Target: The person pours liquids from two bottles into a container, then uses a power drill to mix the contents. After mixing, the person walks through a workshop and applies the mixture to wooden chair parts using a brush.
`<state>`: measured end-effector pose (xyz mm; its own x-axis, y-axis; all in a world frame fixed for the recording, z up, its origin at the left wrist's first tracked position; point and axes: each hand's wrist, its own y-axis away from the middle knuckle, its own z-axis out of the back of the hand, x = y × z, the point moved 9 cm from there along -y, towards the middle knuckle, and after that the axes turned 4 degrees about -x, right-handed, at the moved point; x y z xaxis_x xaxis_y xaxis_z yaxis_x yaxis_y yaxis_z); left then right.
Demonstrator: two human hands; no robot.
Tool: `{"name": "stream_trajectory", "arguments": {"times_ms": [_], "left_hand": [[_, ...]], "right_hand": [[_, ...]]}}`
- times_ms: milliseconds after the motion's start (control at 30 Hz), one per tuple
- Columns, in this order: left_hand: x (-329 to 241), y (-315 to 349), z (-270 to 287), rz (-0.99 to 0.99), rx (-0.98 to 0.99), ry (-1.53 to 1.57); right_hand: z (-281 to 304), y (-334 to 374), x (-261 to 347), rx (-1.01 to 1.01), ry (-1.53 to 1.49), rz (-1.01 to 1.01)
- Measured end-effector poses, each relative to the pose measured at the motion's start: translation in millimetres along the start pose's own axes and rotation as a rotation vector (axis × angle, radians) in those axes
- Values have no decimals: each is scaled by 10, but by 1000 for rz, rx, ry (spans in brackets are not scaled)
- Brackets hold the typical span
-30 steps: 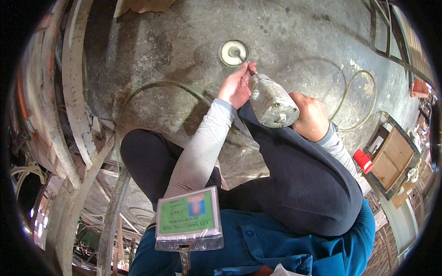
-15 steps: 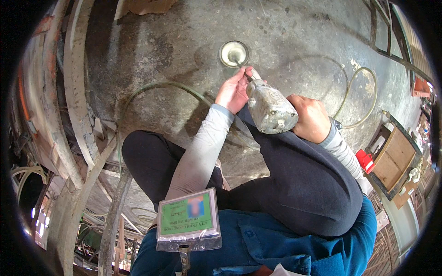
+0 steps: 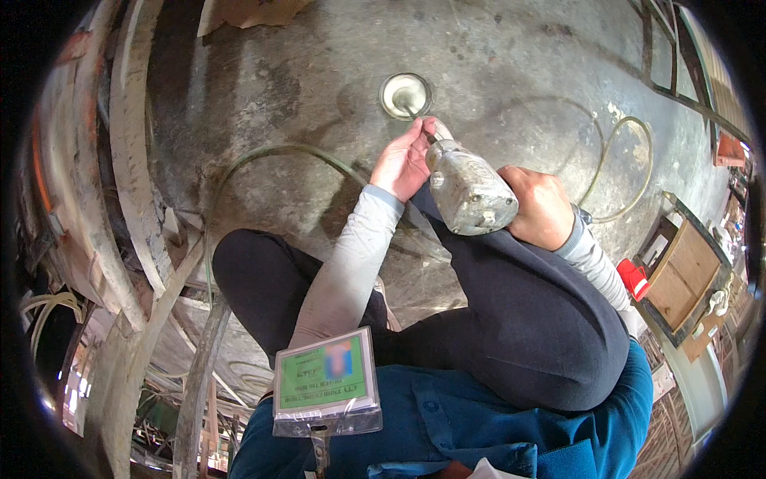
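While my right hand (image 3: pixel 542 209) is gripping a scuffed grey metal power tool (image 3: pixel 472 190) | my left hand (image 3: pixel 403 162) is pinching its thin shaft (image 3: pixel 412 113) | shaft is leading into a round, white-filled can (image 3: pixel 382 97)

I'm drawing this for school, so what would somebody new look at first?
Probably the chunky, scuffed metal tool near the middle, with the right hand on its right side and the left hand at its front end. Just beyond sits a round container of whitish stuff. A bright green badge hangs low, left of centre.
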<state>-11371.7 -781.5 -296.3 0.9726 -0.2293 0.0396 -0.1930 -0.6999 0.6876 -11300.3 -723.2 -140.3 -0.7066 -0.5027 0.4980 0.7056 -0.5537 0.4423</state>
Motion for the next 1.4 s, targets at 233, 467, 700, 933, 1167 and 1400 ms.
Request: {"name": "stream_trajectory", "arguments": {"times_ms": [233, 467, 700, 933, 1167, 1400], "left_hand": [[-25, 13, -24, 11, -42, -25], [19, -26, 33, 10, -46, -1], [101, -45, 38, 51, -7, 62], [129, -37, -31, 64, 24, 71], [103, 64, -159, 60, 13, 94], [-430, 271, -694, -216, 14, -7]], "right_hand": [[12, 1, -6, -10, -2, 5], [7, 19, -39, -24, -32, -10], [27, 37, -31, -28, -21, -5], [49, 49, -70, -59, -36, -23], [202, 87, 16, -146, -137, 35], [365, 56, 31, -269, -249, 112]]}}
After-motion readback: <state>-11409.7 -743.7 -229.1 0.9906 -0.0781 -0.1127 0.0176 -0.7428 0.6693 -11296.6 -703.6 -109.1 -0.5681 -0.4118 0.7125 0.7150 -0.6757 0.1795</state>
